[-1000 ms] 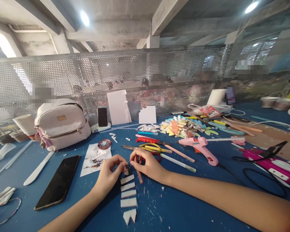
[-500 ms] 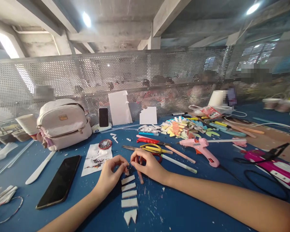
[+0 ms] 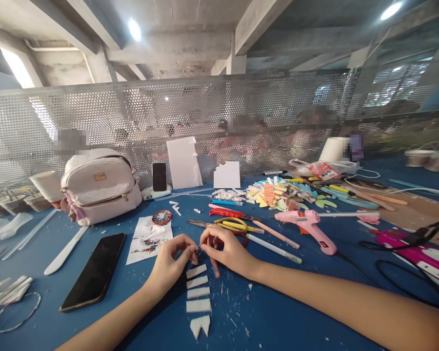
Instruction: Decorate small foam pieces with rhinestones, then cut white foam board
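Note:
My left hand and my right hand nearly meet at the middle of the blue table, fingertips pinched. What lies between them is too small to make out. Just below runs a column of white foam strips, with a notched white piece at its near end. A pinkish stick lies partly under my right hand. Beyond that hand are yellow-handled scissors and a red-handled cutter. Left of my left hand, a white paper carries dark bits and a small round red-rimmed dish.
A large black phone lies at left, before a pale backpack. On the right are a pink glue gun with a cord and a magenta power strip. Coloured foam scraps are heaped behind. A perforated metal screen stands at the back.
The whole view has shifted slightly, so things appear a little further right. Both hands keep nearly the same pinched pose over the strips.

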### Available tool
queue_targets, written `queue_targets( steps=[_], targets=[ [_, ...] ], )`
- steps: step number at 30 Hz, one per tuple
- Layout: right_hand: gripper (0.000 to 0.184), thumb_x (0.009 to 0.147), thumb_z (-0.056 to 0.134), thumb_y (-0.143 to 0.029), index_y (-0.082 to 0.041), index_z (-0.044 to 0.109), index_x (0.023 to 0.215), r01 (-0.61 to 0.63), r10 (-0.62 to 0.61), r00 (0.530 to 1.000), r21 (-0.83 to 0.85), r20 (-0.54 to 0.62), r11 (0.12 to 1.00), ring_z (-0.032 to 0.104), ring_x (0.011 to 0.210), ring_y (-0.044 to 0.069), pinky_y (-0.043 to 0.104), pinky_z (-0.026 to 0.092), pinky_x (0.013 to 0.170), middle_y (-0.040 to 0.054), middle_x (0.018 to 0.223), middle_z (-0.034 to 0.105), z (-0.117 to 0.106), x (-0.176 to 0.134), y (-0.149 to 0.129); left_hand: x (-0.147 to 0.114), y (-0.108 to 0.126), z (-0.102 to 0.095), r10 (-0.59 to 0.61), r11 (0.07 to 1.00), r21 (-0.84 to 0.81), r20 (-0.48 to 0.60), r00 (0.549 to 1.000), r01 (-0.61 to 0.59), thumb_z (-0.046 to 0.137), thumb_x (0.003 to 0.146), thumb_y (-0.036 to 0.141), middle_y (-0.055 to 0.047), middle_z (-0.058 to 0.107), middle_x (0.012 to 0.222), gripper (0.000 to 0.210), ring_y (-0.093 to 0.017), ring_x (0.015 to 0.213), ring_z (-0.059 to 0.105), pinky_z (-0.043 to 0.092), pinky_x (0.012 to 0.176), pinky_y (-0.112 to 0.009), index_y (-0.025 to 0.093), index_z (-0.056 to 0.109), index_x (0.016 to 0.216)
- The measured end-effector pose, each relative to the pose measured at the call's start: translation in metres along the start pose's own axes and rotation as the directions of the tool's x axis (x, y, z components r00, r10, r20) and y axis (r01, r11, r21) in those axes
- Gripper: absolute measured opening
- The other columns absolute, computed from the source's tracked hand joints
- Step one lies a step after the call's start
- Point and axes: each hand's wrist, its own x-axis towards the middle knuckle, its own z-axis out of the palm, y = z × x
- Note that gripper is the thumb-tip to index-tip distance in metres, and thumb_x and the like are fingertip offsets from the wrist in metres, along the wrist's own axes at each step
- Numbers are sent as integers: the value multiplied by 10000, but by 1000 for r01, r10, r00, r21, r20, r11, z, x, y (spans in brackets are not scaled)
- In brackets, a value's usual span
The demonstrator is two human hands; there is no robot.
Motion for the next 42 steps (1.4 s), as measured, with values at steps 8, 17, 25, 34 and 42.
queue_targets(
  steps=[8,17,25,34,42],
  targets=[
    [73,875,621,-187,-187,626,803,8,-7,1000,9,-3,1000,525,693,135,241,418,608,-8,793,535,0,0,0,0,1,0,2,1000,-6,7,1000,-2,561,942,366,-29,655,658,270,-181,651,628,484,675,-298,169,631,769],
    [73,873,624,-193,-187,622,800,12,-12,1000,13,0,1000,529,690,133,237,419,600,-7,791,541,0,0,0,0,3,0,5,1000,-12,11,1000,-5,565,939,351,-28,656,657,262,-179,650,630,490,671,-290,172,631,759],
    [77,872,621,-186,-196,613,796,9,-9,1000,-4,-5,1000,537,695,144,254,428,622,-6,776,552,0,0,0,0,2,1,1,1000,-19,-6,1000,-1,577,935,348,-24,661,651,253,-177,644,634,486,671,-283,170,649,769],
    [9,881,604,-201,-195,598,882,-11,12,1000,13,-23,1000,542,711,138,252,429,633,1,857,576,1,-2,0,1,-1,0,-2,1000,-16,-30,1000,2,558,938,351,-16,650,629,258,-165,623,621,479,651,-272,172,628,767],
    [65,969,482,-192,-218,525,1010,37,-36,994,3,-107,999,587,871,165,272,453,739,22,958,601,1,-4,2,1,3,-1,-3,997,82,-87,996,10,554,918,344,-13,661,623,246,-187,631,638,474,656,-281,188,621,739]
  ],
)
